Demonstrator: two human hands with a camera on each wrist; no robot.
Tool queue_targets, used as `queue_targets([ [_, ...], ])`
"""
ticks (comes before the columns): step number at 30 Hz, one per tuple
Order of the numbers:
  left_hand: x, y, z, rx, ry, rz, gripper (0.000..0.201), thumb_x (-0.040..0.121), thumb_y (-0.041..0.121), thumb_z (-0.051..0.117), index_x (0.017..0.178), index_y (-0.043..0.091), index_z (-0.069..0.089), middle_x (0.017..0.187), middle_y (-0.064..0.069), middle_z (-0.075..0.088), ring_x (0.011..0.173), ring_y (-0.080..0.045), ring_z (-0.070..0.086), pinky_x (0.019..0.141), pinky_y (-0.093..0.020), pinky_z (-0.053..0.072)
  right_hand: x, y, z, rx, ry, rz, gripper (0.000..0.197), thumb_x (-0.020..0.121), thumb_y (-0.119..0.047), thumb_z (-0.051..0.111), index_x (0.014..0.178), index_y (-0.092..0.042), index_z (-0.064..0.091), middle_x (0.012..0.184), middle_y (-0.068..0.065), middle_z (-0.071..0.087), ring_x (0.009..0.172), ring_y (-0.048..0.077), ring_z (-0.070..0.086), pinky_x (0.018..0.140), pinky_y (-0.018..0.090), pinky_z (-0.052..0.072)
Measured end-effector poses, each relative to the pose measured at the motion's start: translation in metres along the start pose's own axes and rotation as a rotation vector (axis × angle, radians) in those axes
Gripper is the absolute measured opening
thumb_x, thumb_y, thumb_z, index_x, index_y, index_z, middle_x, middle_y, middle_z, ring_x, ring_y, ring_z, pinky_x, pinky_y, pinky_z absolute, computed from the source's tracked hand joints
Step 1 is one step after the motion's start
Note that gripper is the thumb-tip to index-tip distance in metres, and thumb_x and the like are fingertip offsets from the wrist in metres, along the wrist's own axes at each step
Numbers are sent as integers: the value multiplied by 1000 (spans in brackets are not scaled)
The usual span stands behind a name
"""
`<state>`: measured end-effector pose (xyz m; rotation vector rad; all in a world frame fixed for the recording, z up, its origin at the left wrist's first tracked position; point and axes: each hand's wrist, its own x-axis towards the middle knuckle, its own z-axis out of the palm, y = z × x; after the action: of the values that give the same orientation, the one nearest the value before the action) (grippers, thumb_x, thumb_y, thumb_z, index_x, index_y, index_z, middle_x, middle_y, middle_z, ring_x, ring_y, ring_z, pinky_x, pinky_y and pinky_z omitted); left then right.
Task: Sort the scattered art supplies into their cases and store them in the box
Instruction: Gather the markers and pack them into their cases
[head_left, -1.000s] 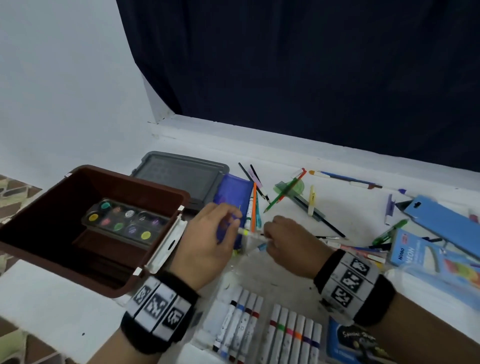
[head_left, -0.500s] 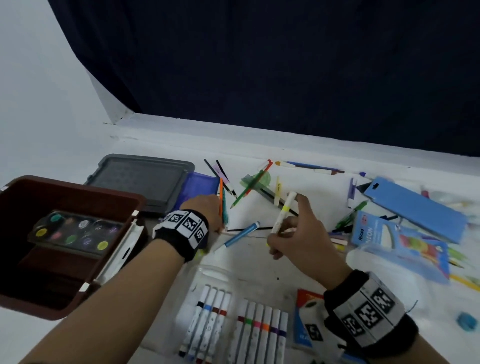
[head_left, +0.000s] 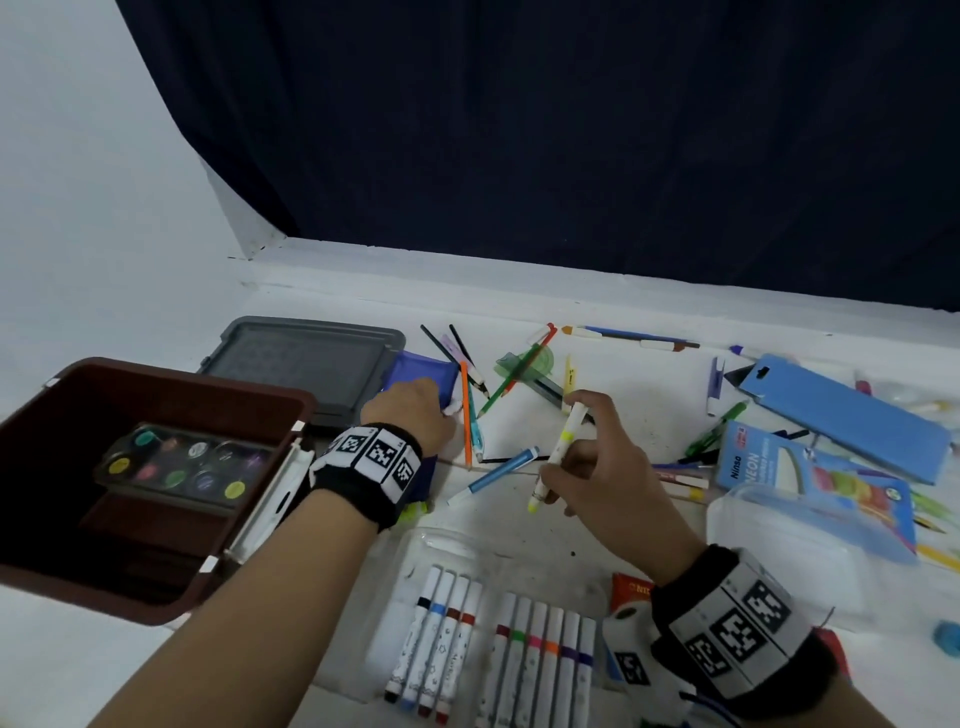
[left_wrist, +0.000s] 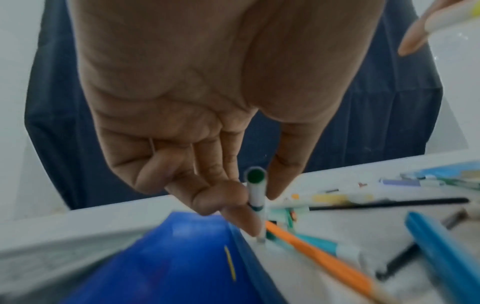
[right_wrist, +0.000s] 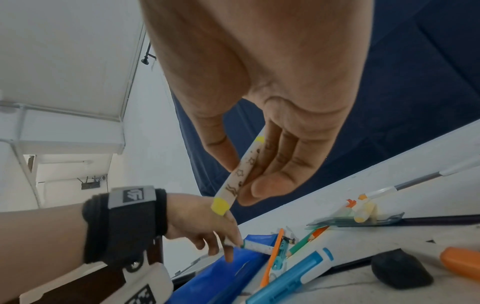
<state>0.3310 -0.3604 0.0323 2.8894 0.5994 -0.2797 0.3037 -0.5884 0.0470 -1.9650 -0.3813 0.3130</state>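
A dark blue curtain (head_left: 571, 130) hung across the far side of the room, meeting a white wall (head_left: 78, 182) on the left. Below it lay the white tabletop (head_left: 623, 405), scuffed and littered with supplies. At the near left stood the brown box (head_left: 47, 415), open, with a paint set (head_left: 182, 462) resting inside. Just beyond it lay a grey lid (head_left: 306, 358), and beside that a blue pencil case (head_left: 421, 371). A light blue flat case (head_left: 841, 415) lay at the far right. A clear marker tray (head_left: 415, 551) sat at the near edge, between the arms, with rows of capped markers in it. Pencils, pens and a green protractor (head_left: 524, 364) were scattered in the middle, crossing one another.

The left hand (head_left: 410, 410) pinched a green-capped marker (left_wrist: 255, 189) at the right edge of the pencil case. The right hand (head_left: 597, 467) gripped a yellow marker (head_left: 558, 452), lifted above the tabletop.
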Motion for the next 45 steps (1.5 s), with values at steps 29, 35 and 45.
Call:
queue_targets([
  [29, -135, -99, 59, -581, 120, 602, 12, 99, 29, 57, 109, 22, 56, 62, 2, 56, 60, -11, 55, 57, -13, 36, -46, -3, 107, -138, -201, 77, 43, 78, -20, 79, 115, -27, 58, 89, -1, 68, 69, 15, 71, 71, 33, 60],
  [35, -121, -103, 70, -530, 14, 526, 14, 94, 28, 67, 106, 20, 64, 66, 10, 57, 57, -1, 54, 58, -10, 37, -48, -3, 120, -112, -205, 138, 43, 72, -12, 83, 109, -16, 62, 79, 6, 71, 63, 17, 71, 67, 37, 62],
  [45, -129, -111, 64, -294, -61, 508, 51, 91, 37, 67, 139, 25, 53, 122, 5, 52, 100, -12, 53, 94, -28, 47, -43, -8, 119, -521, -319, 45, 65, 75, -38, 81, 131, -17, 56, 113, 0, 62, 91, 10, 55, 75, 20, 44],
])
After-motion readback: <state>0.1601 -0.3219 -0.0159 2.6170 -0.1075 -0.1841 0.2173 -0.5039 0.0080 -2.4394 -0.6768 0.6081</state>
